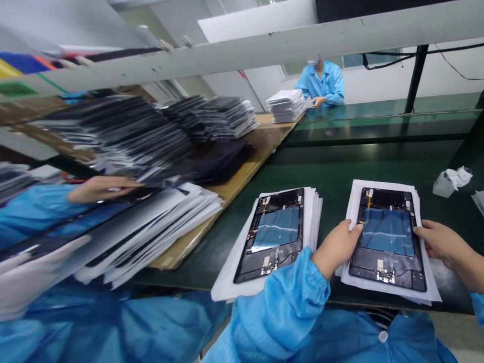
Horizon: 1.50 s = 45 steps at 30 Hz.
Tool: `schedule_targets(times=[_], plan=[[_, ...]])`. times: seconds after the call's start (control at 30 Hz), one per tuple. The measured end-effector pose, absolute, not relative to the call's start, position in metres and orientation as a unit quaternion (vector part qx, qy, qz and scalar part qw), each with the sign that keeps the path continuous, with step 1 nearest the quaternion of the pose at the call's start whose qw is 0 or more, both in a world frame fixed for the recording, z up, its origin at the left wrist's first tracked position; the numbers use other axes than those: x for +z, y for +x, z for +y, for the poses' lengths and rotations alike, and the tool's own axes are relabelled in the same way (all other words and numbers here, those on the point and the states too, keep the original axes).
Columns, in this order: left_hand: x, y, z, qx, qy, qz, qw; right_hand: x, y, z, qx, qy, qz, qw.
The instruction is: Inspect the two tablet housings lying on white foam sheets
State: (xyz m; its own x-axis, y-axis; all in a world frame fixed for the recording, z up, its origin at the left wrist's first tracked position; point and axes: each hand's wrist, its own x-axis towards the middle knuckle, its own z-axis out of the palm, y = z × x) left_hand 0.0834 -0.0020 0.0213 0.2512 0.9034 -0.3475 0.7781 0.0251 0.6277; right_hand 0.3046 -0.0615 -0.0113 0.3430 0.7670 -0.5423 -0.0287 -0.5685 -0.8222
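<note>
fingers of the wearer's left hand (338, 247), seen in the head view, are bent together, the thumb pinching the left long edge of a black rectangular tablet shell with a shiny blue film-covered panel (388, 237). the wearer's right hand (442, 242) pinches the opposite long edge, thumb on top; how its lower fingers lie cannot be told. this shell lies face up on loose white paper sheets (431, 292), at the near edge of a dark green glossy tabletop (333, 166).

just left of it, a second black rectangular shell with a like blue panel (276, 232) lies on its own layered white sheets (312, 222). to the right is a small white box with crumpled tissue (444, 185).

further left, a co-worker's hand (106, 189) in a blue sleeve holds a dark flat panel, blurred, beside tall stacks of thin black and pale sheets (227, 118) on brown cardboard (260, 146). across the tabletop, a person in a light blue jacket (330, 85) is beside a pile of white sheets (285, 103)
</note>
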Motion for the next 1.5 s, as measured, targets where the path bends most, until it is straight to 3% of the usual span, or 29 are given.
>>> schedule_targets(times=[0.17, 0.27, 0.53, 0.7, 0.9, 1.13, 1.3, 1.5], plan=[[0.018, 0.088, 0.007, 0.024, 0.629, 0.602, 0.492, 0.005, 0.303, -0.056, 0.578, -0.709, -0.208, 0.347], [0.016, 0.093, 0.009, 0.007, 0.637, 0.589, 0.498, 0.01, 0.305, -0.055, 0.582, -0.712, -0.187, 0.346], [0.022, 0.097, 0.007, 0.04, 0.671, 0.578, 0.463, 0.017, 0.302, -0.064, 0.602, -0.633, -0.119, 0.472], [0.022, 0.092, 0.007, 0.05, 0.684, 0.566, 0.457, 0.024, 0.294, -0.065, 0.652, -0.567, -0.089, 0.495], [0.021, 0.09, 0.0, 0.159, 0.648, 0.567, 0.483, 0.01, 0.313, -0.069, 0.59, -0.599, -0.08, 0.535], [0.023, 0.126, -0.017, 0.194, 0.356, 0.566, 0.718, -0.008, 0.336, -0.092, 0.543, -0.642, -0.09, 0.535], [0.024, 0.133, -0.021, 0.203, 0.245, 0.497, 0.807, -0.004, 0.33, -0.098, 0.521, -0.644, -0.139, 0.542], [0.021, 0.118, -0.021, 0.288, 0.344, 0.497, 0.743, 0.022, 0.303, -0.105, 0.511, -0.619, -0.171, 0.571]])
